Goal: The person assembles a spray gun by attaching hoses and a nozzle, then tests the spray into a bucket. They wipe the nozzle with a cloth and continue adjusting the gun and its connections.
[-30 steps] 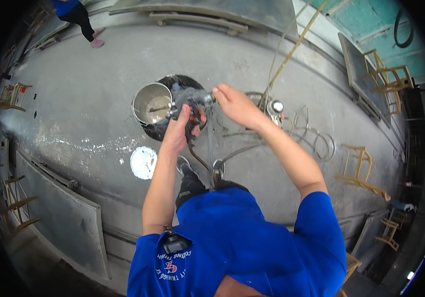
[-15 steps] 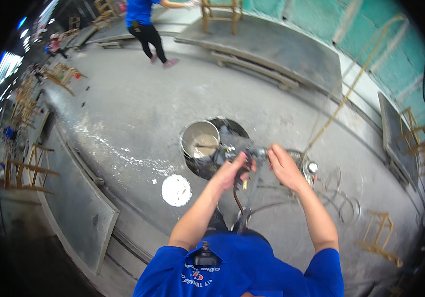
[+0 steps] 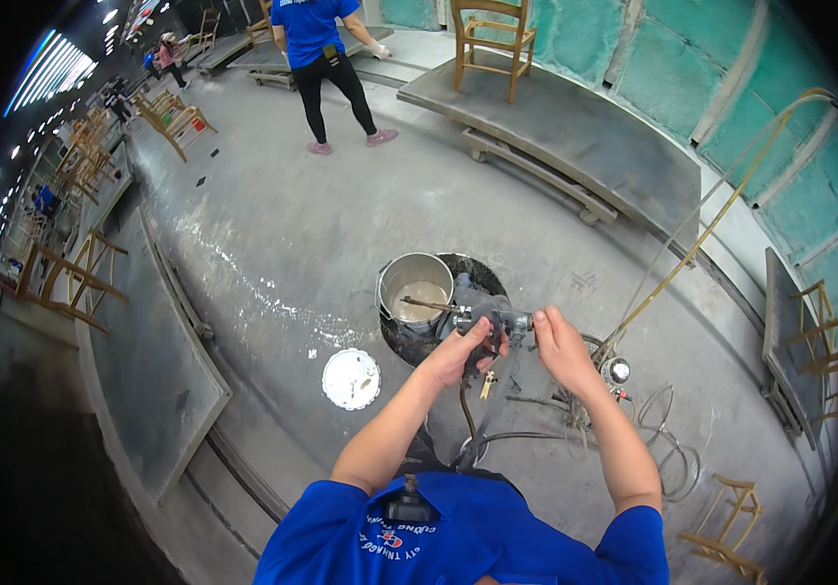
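Grey concrete floor (image 3: 263, 185), worn, with a trail of white spatter (image 3: 248, 281) running down its left part. Dark spray-gun-like tool (image 3: 515, 322) was held up in front of the body, just right of a metal bucket (image 3: 417, 268) in view. Left hand (image 3: 466, 353) was wrapped closed round the tool's grip; right hand (image 3: 565, 353) had thumb and fingers pinched in at its right end. Bucket held pale liquid (image 3: 424, 292) and stood over a dark round area (image 3: 404, 336), can't tell if tray or stain. White round lid (image 3: 351, 379) lay flat near it. Brown hose (image 3: 467, 409) hung below the tool; silver-topped device (image 3: 616, 370) and loose hose loops (image 3: 678, 466) were on the floor to the right.

Room: teal panelled wall (image 3: 673, 49) at upper right, low grey platform (image 3: 575, 136) along it with a wooden chair (image 3: 489, 10) standing on top. Another long grey board (image 3: 160, 361) at left, more chairs beyond. Wooden frame (image 3: 731, 526) at lower right. Co-worker in blue shirt (image 3: 314, 34) stood by the platforms, well apart. Bright ceiling lights (image 3: 53, 68) at upper left.
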Demonstrator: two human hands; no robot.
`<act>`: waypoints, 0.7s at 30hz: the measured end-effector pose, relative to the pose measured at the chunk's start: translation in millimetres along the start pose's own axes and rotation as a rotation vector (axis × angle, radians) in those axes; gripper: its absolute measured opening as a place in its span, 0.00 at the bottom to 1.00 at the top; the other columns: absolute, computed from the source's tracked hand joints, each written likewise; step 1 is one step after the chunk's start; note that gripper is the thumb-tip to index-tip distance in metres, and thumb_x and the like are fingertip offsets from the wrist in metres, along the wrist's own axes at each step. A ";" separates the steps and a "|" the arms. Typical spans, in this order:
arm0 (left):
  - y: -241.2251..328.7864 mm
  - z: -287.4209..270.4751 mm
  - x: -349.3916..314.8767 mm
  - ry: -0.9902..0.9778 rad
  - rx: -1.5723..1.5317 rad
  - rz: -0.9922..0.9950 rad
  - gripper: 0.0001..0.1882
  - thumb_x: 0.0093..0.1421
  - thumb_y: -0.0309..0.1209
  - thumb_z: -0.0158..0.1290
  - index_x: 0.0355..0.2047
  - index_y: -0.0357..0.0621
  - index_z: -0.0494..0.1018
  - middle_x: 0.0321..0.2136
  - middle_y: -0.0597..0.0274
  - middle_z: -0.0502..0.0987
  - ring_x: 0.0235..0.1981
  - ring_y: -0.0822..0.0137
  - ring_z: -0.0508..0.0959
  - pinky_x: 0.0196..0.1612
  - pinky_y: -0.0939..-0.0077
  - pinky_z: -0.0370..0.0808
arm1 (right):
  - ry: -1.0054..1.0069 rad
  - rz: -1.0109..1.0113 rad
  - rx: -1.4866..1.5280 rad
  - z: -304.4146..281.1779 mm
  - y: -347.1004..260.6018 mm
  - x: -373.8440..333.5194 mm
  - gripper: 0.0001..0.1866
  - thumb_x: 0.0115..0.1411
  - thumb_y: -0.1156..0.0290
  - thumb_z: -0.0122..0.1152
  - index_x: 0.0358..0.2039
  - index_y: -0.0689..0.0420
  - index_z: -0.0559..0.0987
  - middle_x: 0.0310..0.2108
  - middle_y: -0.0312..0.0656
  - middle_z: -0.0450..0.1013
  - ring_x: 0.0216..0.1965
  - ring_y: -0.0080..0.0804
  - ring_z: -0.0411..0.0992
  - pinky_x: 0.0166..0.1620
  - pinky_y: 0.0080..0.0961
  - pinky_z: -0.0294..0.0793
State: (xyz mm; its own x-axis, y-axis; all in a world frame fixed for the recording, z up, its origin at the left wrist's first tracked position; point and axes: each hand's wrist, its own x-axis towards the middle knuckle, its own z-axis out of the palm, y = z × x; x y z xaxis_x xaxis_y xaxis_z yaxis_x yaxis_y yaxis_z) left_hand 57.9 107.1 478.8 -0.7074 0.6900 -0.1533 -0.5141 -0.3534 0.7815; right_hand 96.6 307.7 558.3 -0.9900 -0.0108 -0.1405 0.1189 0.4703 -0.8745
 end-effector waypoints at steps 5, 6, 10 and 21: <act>-10.0 -1.8 -12.7 0.091 -0.119 -0.097 0.30 0.60 0.62 0.48 0.45 0.48 0.73 0.30 0.60 0.77 0.19 0.75 0.67 0.26 0.77 0.68 | 0.062 -0.373 -0.294 4.8 -4.7 -4.8 0.13 0.71 0.63 0.40 0.35 0.60 0.65 0.31 0.55 0.68 0.38 0.60 0.68 0.41 0.44 0.66; -11.0 -1.1 -13.7 0.107 -0.108 -0.073 0.30 0.60 0.62 0.48 0.47 0.50 0.72 0.32 0.59 0.78 0.18 0.75 0.68 0.26 0.77 0.69 | 0.049 -0.311 -0.272 7.6 -3.9 -4.3 0.13 0.71 0.63 0.40 0.35 0.60 0.65 0.31 0.55 0.68 0.38 0.59 0.68 0.41 0.44 0.66; -19.5 3.9 -17.6 0.254 0.026 0.021 0.27 0.62 0.57 0.51 0.43 0.45 0.73 0.28 0.62 0.76 0.22 0.74 0.71 0.23 0.79 0.68 | 0.080 -0.068 -0.160 20.0 9.6 -1.4 0.15 0.71 0.62 0.41 0.35 0.61 0.67 0.29 0.55 0.69 0.36 0.58 0.70 0.39 0.46 0.66; -38.1 -48.7 -45.6 0.136 -0.318 -0.060 0.30 0.61 0.61 0.47 0.40 0.43 0.73 0.29 0.62 0.75 0.20 0.73 0.68 0.25 0.75 0.66 | -0.129 -0.225 -0.114 60.2 10.3 3.8 0.17 0.70 0.58 0.41 0.37 0.62 0.65 0.33 0.57 0.71 0.38 0.59 0.72 0.41 0.47 0.68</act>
State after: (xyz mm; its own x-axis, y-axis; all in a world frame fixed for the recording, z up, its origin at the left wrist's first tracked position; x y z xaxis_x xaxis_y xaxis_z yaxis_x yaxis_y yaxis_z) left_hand 86.1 58.4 426.5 -0.7185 0.6325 -0.2895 -0.6671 -0.5088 0.5442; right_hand 98.6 259.4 520.9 -0.9718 -0.2354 -0.0133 -0.1194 0.5397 -0.8333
